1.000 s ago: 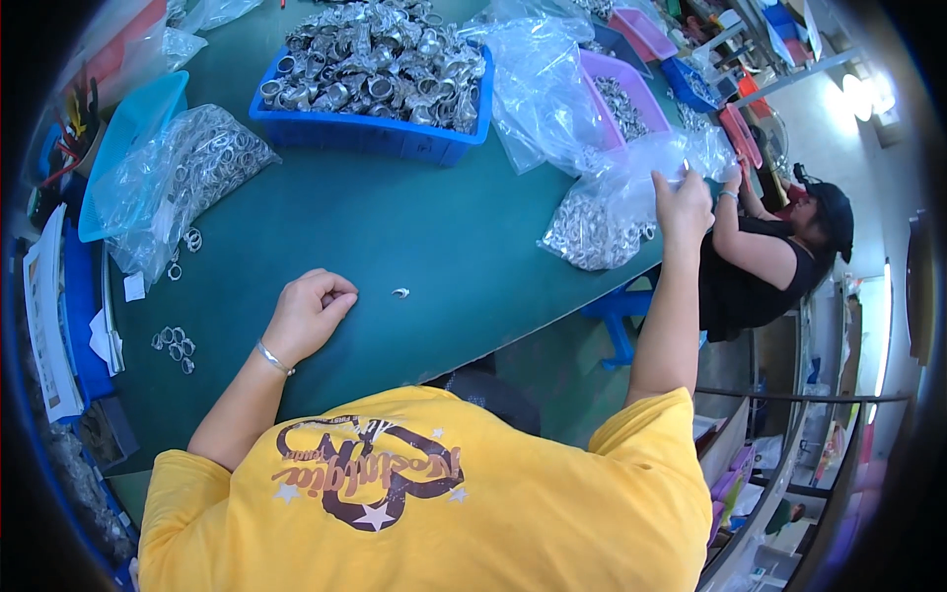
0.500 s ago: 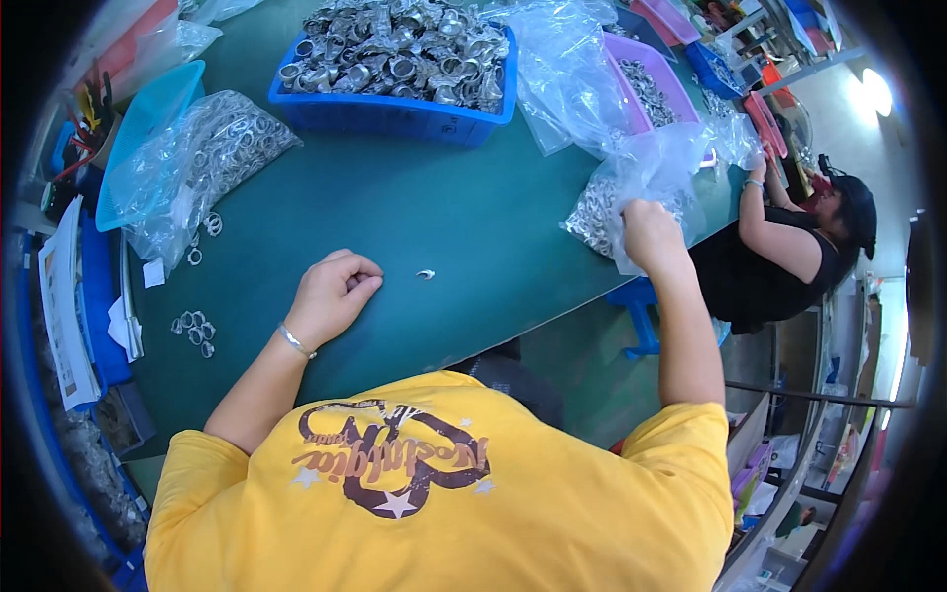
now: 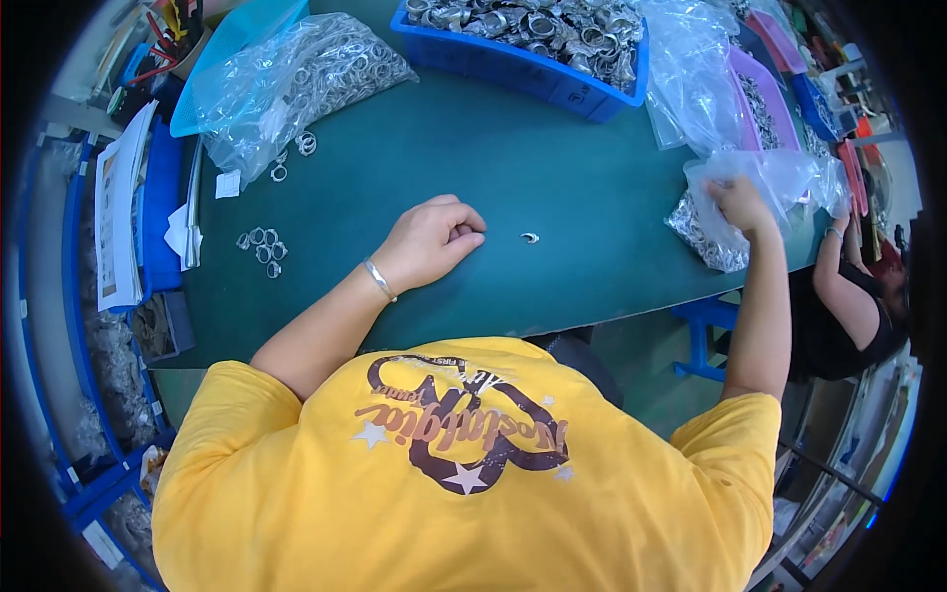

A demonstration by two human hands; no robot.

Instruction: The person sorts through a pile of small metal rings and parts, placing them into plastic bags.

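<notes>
Head view, looking down over my yellow shirt [image 3: 464,464] onto the green table [image 3: 592,227]. My left hand [image 3: 432,240] rests on the table, fingers curled loosely inward and holding nothing that I can see; a single small metal ring [image 3: 531,238] lies just beside its fingertips, apart from them. My right hand [image 3: 740,202] is closed on the top of a clear plastic bag of metal parts [image 3: 712,222] at the table's right edge, pinching the film. A blue bin [image 3: 552,79] heaped with metal rings stands at the far side; a second clear bag of rings [image 3: 296,84] lies far left, with a small cluster of loose rings [image 3: 261,249] near the left edge. A seated co-worker's arm [image 3: 838,271] shows at right.

As I judge it, the bag handles best if I grip the film well up, bunched, so the load hangs below without tearing. I should keep it over the table, not past the edge, and leave the left hand free to steady the loose ring.
</notes>
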